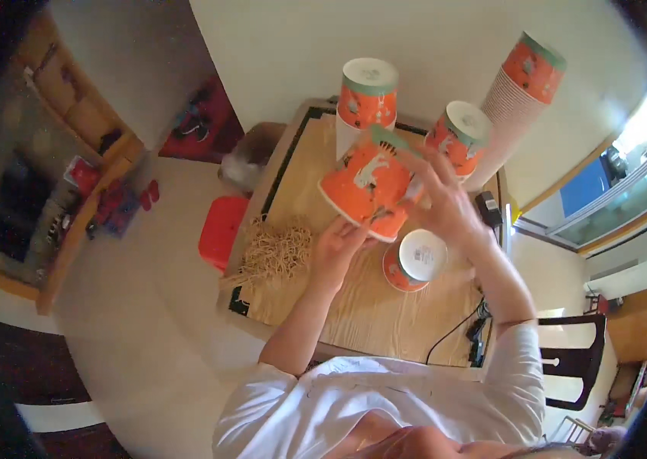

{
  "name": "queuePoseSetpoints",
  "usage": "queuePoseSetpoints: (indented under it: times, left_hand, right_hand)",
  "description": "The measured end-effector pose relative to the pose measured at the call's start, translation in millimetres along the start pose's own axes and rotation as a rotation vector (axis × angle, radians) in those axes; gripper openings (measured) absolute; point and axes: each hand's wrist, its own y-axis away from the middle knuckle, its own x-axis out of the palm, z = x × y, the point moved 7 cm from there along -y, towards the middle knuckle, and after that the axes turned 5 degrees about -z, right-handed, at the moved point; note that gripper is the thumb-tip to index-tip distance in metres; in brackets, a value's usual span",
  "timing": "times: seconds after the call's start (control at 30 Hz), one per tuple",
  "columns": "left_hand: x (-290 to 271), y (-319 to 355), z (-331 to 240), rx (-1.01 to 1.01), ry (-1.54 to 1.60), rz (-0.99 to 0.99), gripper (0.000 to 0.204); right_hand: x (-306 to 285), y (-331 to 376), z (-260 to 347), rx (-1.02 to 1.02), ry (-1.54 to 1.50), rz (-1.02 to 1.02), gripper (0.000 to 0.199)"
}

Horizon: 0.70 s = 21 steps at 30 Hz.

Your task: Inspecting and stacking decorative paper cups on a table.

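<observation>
Leftmost, red container (220, 233): just beside the left edge of the wood-topped surface (369, 325).
Tan strand pile (277, 251): loose heap on the left of the surface, close to the left hand; neither hand touches it.
Left hand (331, 252): thumb and fingers pinching the near rim of the held cup from below.
Far-left cup stack (368, 103): mouth down, directly beyond the held cup.
Held cup (365, 183): orange with a green base band, raised above the surface, between the hands. Long axis tilted, mouth toward near left, base toward far right. Key relation: left hand sits at the mouth end, right hand along the right side toward the base; left is nearer the rim, right nearer the base.
Near cup (424, 256): mouth down on the surface, just near of the right hand, apart from it.
Right hand (449, 203): fingers spread beside the held cup; firm contact, cannot tell.
Right cup stack (461, 134): mouth down, just beyond the right hand.
Tall cup stack (526, 88): farthest right, leaning in view, probably lens bend.
</observation>
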Motion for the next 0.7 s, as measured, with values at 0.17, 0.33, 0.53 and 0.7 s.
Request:
queuePoseSetpoints:
  times: [0.17, 0.33, 0.53, 0.7]
  left_hand:
    - [-14.4, -55.2, 15.3, 0.068, -0.056, 0.036, 0.026]
    - [-43.3, -126.9, 44.7, 0.195, -0.561, -0.26, 0.019]
    - [-14.6, -217.6, 59.9, 0.56, -0.761, -0.425, 0.027]
    - [-10.4, -250.7, 71.9, 0.677, -0.75, -0.556, 0.028]
  right_hand:
    - [-22.3, -84.6, -22.7, -0.368, 0.29, -0.145, 0.066]
    - [-16.3, -153.3, -71.2, -0.564, 0.519, -0.268, 0.065]
    - [40.5, -178.5, -115.3, -0.601, 0.529, -0.256, 0.061]
    - [59.0, -183.1, -137.9, -0.561, 0.436, -0.301, 0.062]
